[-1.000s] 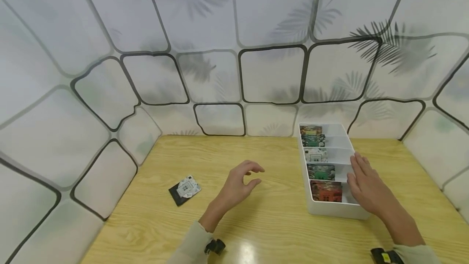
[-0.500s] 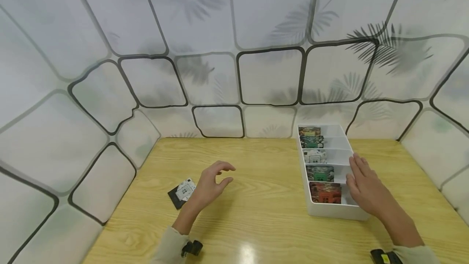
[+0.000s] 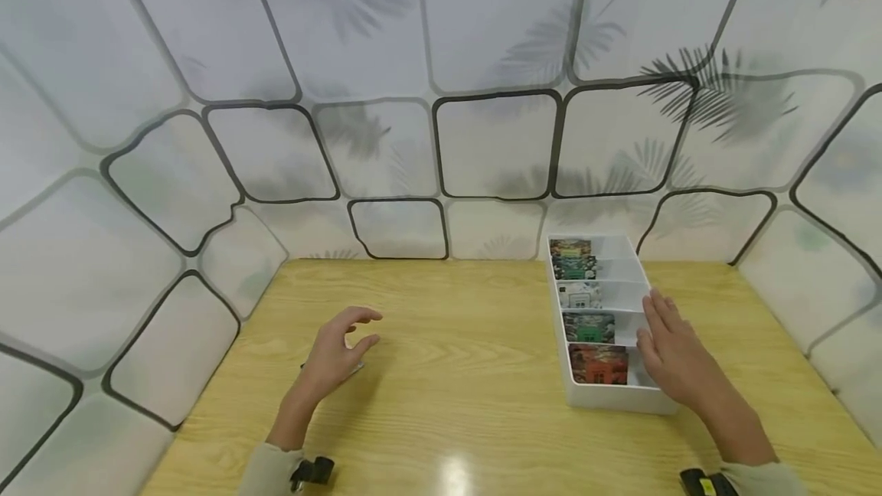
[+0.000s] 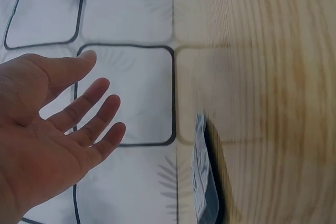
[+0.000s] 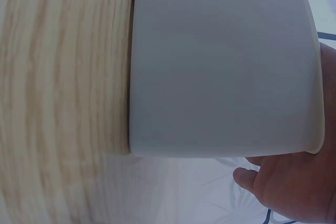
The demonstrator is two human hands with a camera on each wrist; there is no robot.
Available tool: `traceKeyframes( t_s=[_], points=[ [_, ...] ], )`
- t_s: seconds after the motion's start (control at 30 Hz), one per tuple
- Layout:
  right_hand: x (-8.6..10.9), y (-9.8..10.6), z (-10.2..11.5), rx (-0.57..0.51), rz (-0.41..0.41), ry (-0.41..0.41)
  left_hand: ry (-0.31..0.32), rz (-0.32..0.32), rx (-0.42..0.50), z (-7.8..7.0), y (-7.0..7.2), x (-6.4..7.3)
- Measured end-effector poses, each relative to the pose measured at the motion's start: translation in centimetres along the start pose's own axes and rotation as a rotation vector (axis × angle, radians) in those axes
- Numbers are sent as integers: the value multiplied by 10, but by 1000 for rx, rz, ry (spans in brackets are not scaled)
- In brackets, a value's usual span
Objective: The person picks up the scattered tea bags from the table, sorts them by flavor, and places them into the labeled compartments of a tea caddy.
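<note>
My left hand (image 3: 338, 354) hovers over the left part of the table, holding nothing, its fingers loosely bent and thumb apart. Beneath it lie flat printed packets, almost fully covered by the hand in the head view; the left wrist view shows a thin whitish packet (image 4: 203, 182) on the wood. My right hand (image 3: 678, 354) rests along the right rim of a white divided box (image 3: 620, 398), fingers straight and together. Inside the box, packets lean at the left of the slots: red (image 3: 598, 364), green (image 3: 589, 327), white (image 3: 580, 295), teal (image 3: 574, 267) and orange (image 3: 570, 248).
The light wooden table (image 3: 468, 373) runs back to a patterned curtain (image 3: 386, 144) with dark outlines and leaf prints, which also encloses both sides. A dark wrist camera (image 3: 313, 471) is strapped at the left sleeve and another camera (image 3: 706, 482) at the right.
My left hand has moved left across the table, from bare wood to over the packets, which it now covers. My right hand stays at the box rim. The head view has shifted slightly.
</note>
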State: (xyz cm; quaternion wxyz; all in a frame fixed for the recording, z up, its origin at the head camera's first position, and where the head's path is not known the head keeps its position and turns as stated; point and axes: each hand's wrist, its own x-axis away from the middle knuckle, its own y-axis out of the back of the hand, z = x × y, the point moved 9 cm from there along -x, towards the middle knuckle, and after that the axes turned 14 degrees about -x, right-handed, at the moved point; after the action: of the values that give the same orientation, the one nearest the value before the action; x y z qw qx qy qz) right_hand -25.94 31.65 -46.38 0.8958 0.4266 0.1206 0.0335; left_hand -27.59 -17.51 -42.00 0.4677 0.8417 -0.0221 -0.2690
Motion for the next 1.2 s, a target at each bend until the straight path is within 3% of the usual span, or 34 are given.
traceKeyframes(
  t_s=[0.1,0.2,0.37,0.53,0.7,1.0,1.2],
  points=[
    [-1,-5,1,-7,8,-13,18,3,-20,12,8,4],
    [-3,-7,4,-11,-2,-12,54,45,-16,26,11,8],
    [-3,-8,8,-8,-15,-4,110,141,-16,47,10,13],
    [-6,-4,11,10,-22,-1,145,166,-24,61,9,15],
    [-8,0,10,25,-17,-16,191,235,22,74,4,19],
    [-4,3,5,24,-10,-30,192,359,-2,79,-6,23],
    [1,3,2,14,-7,-41,208,393,-27,79,-10,25]
  ],
)
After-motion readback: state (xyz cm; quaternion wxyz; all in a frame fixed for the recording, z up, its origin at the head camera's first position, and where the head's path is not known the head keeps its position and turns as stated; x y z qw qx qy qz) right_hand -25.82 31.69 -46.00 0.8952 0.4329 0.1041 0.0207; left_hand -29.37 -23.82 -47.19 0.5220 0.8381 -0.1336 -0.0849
